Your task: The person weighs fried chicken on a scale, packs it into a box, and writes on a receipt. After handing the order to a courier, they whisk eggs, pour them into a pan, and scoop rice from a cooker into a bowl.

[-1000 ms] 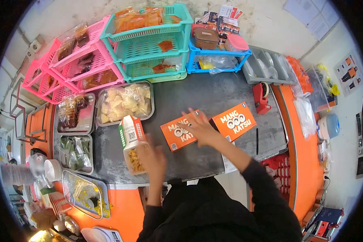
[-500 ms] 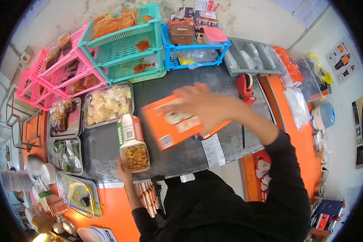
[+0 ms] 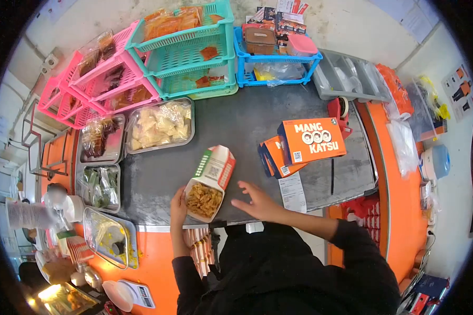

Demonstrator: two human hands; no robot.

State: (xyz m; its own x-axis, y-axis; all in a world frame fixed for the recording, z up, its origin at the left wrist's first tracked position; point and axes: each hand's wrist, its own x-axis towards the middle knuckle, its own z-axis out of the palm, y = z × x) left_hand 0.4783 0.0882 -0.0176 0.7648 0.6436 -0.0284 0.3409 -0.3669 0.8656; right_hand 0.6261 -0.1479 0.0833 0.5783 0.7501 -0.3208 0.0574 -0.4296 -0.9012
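A paper takeaway box point(image 3: 216, 167) with green, white and red sides lies near the counter's front edge, its lid flap folded back. Crumbed fried food point(image 3: 204, 200) fills it. My left hand point(image 3: 178, 206) grips the box at its left side, with some fingers hidden. Just right of the box is my right hand point(image 3: 257, 203), fingers spread and nothing in it. An orange printed carton point(image 3: 314, 140) sits farther right, partly over other orange cartons point(image 3: 279, 157). A paper receipt point(image 3: 292, 193) lies below them.
Along the back stand teal point(image 3: 189, 62), pink point(image 3: 109, 73) and blue racks point(image 3: 278, 61). Metal trays point(image 3: 162, 146) of bagged food are at left. A red tape dispenser point(image 3: 341, 113), grey divided bin point(image 3: 347, 94) and dark stick point(image 3: 332, 177) are at right.
My right hand has let go of the orange carton, which now rests at the right with the others, and has come down beside the takeaway box. The camera view has shifted.
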